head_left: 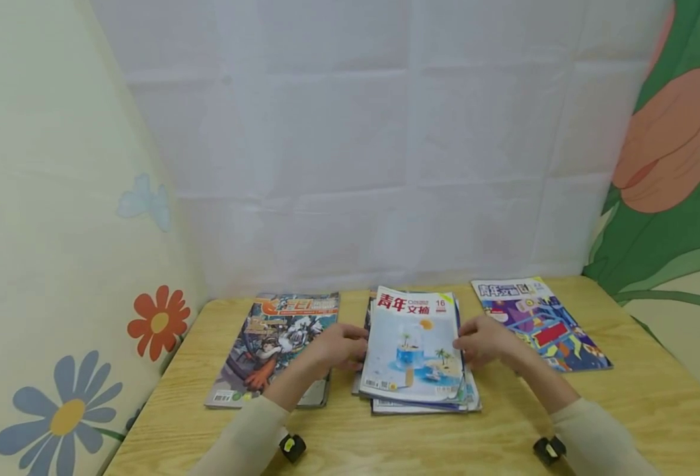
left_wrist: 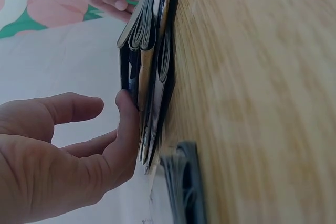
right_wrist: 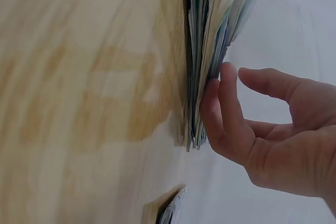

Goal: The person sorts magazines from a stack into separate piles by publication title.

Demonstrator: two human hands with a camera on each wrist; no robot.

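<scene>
Pale wood-grained counter (head_left: 421,446), and at its middle, a stack of magazines (head_left: 412,357), slightly fanned. Against its nine-o'clock edge, left hand (head_left: 340,344); against its three-o'clock edge, right hand (head_left: 488,340). Grip apart on both, fingers touching the sides, clamped on nothing. Probably fairly heavy as a pile, floppy singly, with glossy covers likely to slide; best taken low along both long edges, pressing inward gently. Past the left hand, at nine o'clock, a dark-covered magazine (head_left: 272,350); toward two o'clock, a purple magazine (head_left: 543,324). Farthest, at twelve, a creased white sheet (head_left: 385,145).
</scene>
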